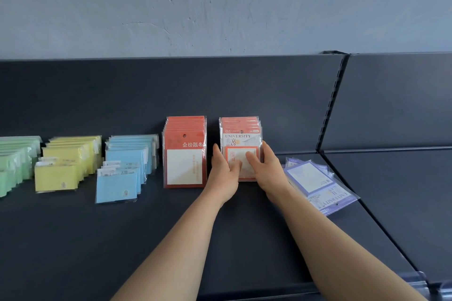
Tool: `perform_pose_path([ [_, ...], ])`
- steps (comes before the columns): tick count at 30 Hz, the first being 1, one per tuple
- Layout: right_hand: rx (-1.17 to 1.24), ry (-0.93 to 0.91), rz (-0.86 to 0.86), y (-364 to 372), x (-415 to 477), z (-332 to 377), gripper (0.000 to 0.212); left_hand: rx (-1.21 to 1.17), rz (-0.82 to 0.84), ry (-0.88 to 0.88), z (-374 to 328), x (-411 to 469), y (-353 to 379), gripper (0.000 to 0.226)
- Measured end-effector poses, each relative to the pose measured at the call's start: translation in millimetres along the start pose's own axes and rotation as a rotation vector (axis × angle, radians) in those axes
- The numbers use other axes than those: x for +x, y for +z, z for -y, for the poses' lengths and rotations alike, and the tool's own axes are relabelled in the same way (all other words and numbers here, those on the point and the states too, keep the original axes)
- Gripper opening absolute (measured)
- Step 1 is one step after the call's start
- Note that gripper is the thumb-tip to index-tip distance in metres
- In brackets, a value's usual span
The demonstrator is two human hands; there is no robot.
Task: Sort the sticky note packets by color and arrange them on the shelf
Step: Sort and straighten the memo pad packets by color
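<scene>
Green packets [14,161] stand in a stepped row at the far left of the dark shelf [73,239], partly cut off by the frame edge. Beside them on the right, yellow packets [66,166] stand in a similar row running from the back panel [269,95] toward the front. Blue packets [124,168] come next, again in a stepped row, the nearest one standing furthest forward. To their right is an upright stack of red packets [184,154], faces forward, each with a white panel and a hanging hole at the top. A narrow gap separates it from a second stack, the red UNIVERSITY packets [241,137], also upright near the back panel. The left grip [223,171], a bare hand, holds this second stack at its left edge, thumb pressed on the front packet. The right grip [266,166] holds the same stack at its right edge, fingers wrapped round the side and thumb on the front. Just beside the right wrist, purple packets [315,183] lie flat on the shelf in a loose, fanned pile with their printed headings toward the near edge. A slotted upright [332,102] divides this shelf bay from the next one on the right. A pale plastered wall [220,7] rises above the back panel.
</scene>
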State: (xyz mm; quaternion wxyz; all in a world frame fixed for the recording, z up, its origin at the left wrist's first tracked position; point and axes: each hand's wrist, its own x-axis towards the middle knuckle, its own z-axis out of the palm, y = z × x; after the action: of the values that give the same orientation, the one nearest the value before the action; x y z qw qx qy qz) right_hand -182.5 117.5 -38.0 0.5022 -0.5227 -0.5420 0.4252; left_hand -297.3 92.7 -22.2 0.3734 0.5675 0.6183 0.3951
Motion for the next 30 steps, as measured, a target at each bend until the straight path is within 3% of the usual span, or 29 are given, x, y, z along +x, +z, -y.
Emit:
perform_pose_path([
  [8,0.019,-0.001,-0.01,-1,2,0,0.025,-0.002,-0.014,0.002,-4,-3,0,0.076],
  [11,0.056,0.045,-0.037,0,7,-2,0.045,-0.009,-0.045,0.037,-7,-5,0,0.077],
  [13,0.085,0.054,-0.056,-1,15,-8,0.047,-0.001,-0.077,0.069,-9,-7,0,0.076],
  [19,0.049,0.02,-0.088,-11,5,7,0.029,0.033,-0.106,0.141,-20,-15,0,0.076],
  [25,0.002,0.047,-0.067,-22,-22,20,0.047,0.046,-0.07,0.124,-16,-31,-3,0.077],
  [28,-0.117,0.108,-0.039,-15,-28,12,0.006,0.039,-0.04,0.076,-11,-38,-4,0.08],
  [30,-0.153,0.122,-0.03,-11,-31,6,0.007,0.051,-0.008,0.036,-4,-40,-5,0.079],
])
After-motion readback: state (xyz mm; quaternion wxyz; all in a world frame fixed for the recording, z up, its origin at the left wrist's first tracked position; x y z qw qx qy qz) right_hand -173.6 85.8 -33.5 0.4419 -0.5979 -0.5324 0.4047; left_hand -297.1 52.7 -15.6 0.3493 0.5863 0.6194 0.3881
